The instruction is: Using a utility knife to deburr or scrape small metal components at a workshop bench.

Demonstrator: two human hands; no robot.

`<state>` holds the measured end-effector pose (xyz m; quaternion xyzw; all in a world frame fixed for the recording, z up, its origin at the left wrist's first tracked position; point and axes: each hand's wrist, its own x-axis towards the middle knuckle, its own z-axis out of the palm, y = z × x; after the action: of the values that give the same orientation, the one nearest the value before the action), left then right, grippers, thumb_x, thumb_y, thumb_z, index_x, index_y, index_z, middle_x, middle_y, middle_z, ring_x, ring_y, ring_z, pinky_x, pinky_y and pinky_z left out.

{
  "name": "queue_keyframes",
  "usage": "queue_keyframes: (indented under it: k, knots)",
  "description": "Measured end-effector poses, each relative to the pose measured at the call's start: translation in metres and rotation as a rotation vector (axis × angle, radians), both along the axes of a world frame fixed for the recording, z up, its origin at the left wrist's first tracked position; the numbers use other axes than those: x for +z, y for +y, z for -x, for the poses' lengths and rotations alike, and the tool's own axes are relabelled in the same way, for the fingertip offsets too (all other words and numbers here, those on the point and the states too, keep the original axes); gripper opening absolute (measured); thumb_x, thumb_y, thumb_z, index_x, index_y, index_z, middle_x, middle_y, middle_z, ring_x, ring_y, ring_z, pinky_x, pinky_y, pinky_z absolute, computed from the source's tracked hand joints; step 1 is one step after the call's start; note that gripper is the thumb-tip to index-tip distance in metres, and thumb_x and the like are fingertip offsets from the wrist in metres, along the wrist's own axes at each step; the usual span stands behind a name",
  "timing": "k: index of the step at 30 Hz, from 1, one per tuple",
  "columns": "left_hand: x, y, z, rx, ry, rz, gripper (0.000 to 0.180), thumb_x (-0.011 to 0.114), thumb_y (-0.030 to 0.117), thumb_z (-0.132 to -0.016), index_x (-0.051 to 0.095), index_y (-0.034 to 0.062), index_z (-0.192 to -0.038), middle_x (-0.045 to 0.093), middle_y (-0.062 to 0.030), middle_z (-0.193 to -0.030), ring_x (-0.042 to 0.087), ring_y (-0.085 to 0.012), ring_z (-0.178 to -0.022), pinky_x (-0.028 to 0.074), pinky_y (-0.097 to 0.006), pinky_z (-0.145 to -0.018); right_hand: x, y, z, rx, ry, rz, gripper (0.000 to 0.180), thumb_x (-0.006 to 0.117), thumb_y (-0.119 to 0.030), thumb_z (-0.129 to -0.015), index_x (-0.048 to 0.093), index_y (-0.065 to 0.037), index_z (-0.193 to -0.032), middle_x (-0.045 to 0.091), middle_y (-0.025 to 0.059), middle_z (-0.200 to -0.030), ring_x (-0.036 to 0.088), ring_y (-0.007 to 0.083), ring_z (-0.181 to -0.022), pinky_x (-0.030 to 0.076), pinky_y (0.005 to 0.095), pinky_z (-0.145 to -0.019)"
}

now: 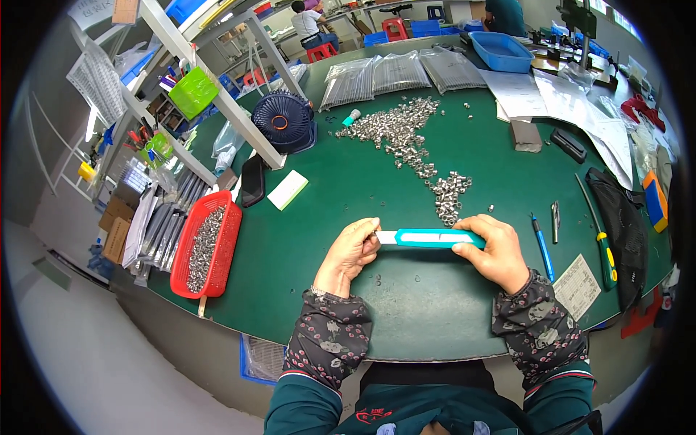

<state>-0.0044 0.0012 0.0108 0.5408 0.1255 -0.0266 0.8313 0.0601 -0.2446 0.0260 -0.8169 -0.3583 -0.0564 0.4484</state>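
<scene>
A teal utility knife (435, 238) lies level in front of me, its blade (387, 238) pointing left. My right hand (496, 250) is closed around the handle's right end. At the blade's tip my left hand (349, 250) is closed in a pinch; a small dark bit shows at the fingertips, too small to name. Beyond the knife a loose pile of small silvery metal rings (395, 130) spreads over the green table (326, 181), with a smaller cluster of rings (449, 194) close to my right hand.
On the left stand a red basket (233, 239) of small metal parts, a phone (253, 181), a sticky-note pad (288, 190) and a fan (281, 122). Bagged rods (400, 75) line the back. At right lie a blue pen (542, 246), a screwdriver (606, 259) and a paper slip (578, 287).
</scene>
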Motion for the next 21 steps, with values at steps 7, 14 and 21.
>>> queue_keyframes:
  k: [7,14,21]
  knots:
    - [-0.001,0.001,0.0,-0.056,0.039,-0.004,0.023,0.049,0.021,-0.087,0.045,0.0086,-0.069,0.036,0.0041,-0.049,0.025,-0.0025,-0.038,0.016,-0.018,-0.032,0.011,-0.002,0.001,-0.017,-0.149,0.023,0.026,0.067,-0.017,-0.065,0.059,-0.01,-0.089,0.052,0.0068,-0.071,0.054,0.0259,-0.063,0.042,0.0349,-0.055]
    - [-0.002,0.001,-0.003,-0.097,0.049,-0.027,0.022,0.051,0.022,-0.086,0.045,0.0086,-0.07,0.038,0.0043,-0.05,0.026,-0.0018,-0.038,0.016,-0.017,-0.032,0.018,-0.003,0.002,-0.047,-0.463,0.033,0.029,0.068,-0.011,-0.06,0.058,-0.009,-0.087,0.047,0.0052,-0.067,0.051,0.0235,-0.061,0.04,0.034,-0.053]
    - [0.003,0.0,0.0,-0.01,-0.017,-0.026,0.022,0.049,0.024,-0.088,0.048,0.0064,-0.075,0.038,0.0031,-0.053,0.026,-0.0023,-0.039,0.018,-0.016,-0.032,0.018,0.001,0.006,-0.036,-0.583,0.024,0.029,0.069,-0.011,-0.059,0.058,-0.008,-0.086,0.046,0.0055,-0.065,0.049,0.0227,-0.057,0.04,0.0325,-0.05]
